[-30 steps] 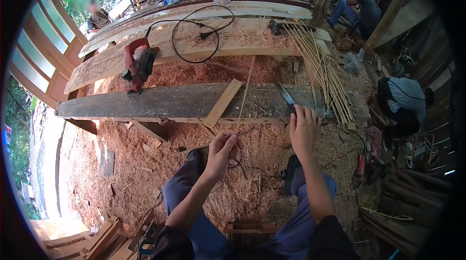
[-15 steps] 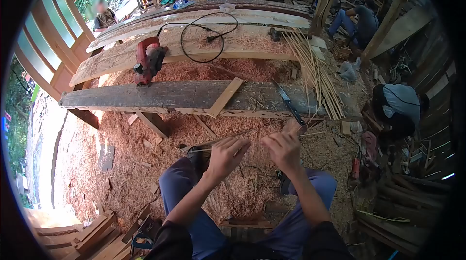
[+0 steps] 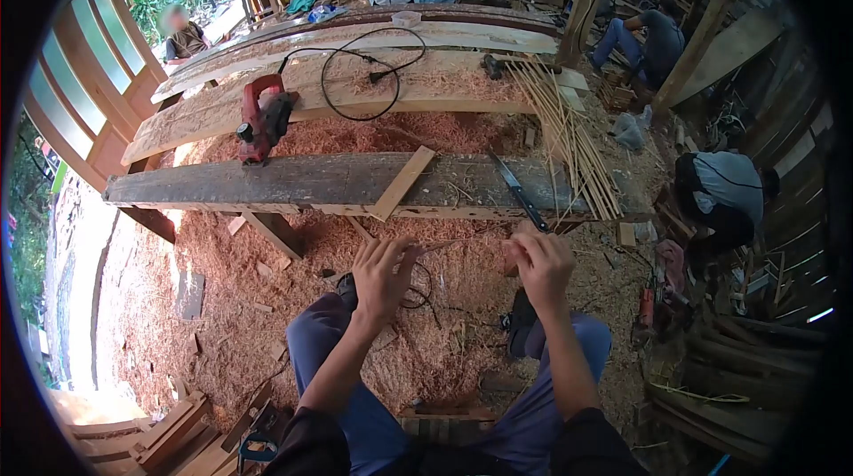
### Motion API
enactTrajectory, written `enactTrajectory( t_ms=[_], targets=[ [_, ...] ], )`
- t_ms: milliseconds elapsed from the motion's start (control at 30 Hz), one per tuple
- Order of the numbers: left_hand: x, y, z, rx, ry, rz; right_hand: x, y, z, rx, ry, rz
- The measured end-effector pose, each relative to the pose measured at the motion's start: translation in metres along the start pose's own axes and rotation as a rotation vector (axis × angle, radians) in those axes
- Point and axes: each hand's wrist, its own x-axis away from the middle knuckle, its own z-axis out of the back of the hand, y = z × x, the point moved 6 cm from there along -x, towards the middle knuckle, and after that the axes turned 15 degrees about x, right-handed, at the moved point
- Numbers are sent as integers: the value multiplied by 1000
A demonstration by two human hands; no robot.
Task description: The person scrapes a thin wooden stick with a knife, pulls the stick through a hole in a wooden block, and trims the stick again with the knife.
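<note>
My left hand [image 3: 382, 279] and my right hand [image 3: 544, 268] are raised in front of my knees, fingers pinched. A thin bamboo strip [image 3: 449, 245] runs between them, faint against the shavings, with an end in each pinch. Just beyond my right hand, a knife [image 3: 519, 192] with a black handle lies on the dark plank [image 3: 311, 176], its handle reaching the near edge. To its left a short flat piece of wood [image 3: 404, 183] rests across the same plank. A bundle of thin bamboo sticks [image 3: 577, 143] is spread at the plank's right end.
A red electric planer [image 3: 264, 121] stands on the planks, its black cord [image 3: 373, 76] looped behind it. Wood shavings [image 3: 231, 298] cover the ground. Several people sit around the workshop, one person [image 3: 721, 196] crouching at the right. Wooden posts [image 3: 586, 5] rise behind.
My hands have moved apart and slightly up. Earlier they were close together with the strip sticking out past their outer sides; now it shows between them. The view has shifted slightly.
</note>
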Motion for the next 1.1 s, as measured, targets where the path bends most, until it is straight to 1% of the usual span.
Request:
enactTrajectory(
  t_ms=[67, 100, 133, 300, 367, 400, 467, 567, 600, 700, 767, 900, 967, 1000, 1033, 1067, 1100],
  targets=[
    [-1, -4, 4, -18, 24, 6, 3, 9, -1, 34, -14, -75],
    [1, -9, 6, -23, 43, 41, 3, 9, 0, 36, -14, -77],
    [3, -13, 7, -29, 61, 77, 2, 8, 3, 66, 12, -69],
    [12, -22, 16, -125, 58, 54, 8, 9, 9, 141, 69, -11],
    [14, -23, 15, -144, 37, 46, 21, 14, -2, 102, -78, -84],
    [16, -25, 14, -143, 43, 71, 21, 14, -2, 105, -81, -87],
    [19, -30, 12, -139, 44, 99, 17, 14, 2, 94, 7, -83],
    [17, -34, 13, -132, 95, 96, 15, 26, 3, 162, 17, -70],
    [17, -36, 13, -98, 118, 124, 14, 27, 3, 160, 19, -68],
    [18, -38, 16, -71, 142, 168, 20, 32, 2, 117, 49, -120],
    [18, -37, 19, -76, 143, 187, 26, 43, -2, -15, 5, -246],
    [13, -34, 26, -138, 129, 114, 24, 45, -6, -27, -90, -312],
    [13, -33, 26, -157, 122, 93, 7, 22, 3, 162, -33, -70],
    [12, -29, 24, -152, 100, 50, 6, 16, -2, 157, -33, -68],
    [12, -25, 21, -147, 77, 7, 7, 6, -10, 113, -34, 0],
    [13, -24, 19, -151, 78, 10, 8, -6, -18, 68, -34, 68],
    [13, -22, 13, -96, 33, -7, 7, -19, -24, -22, -22, 110]
  ],
)
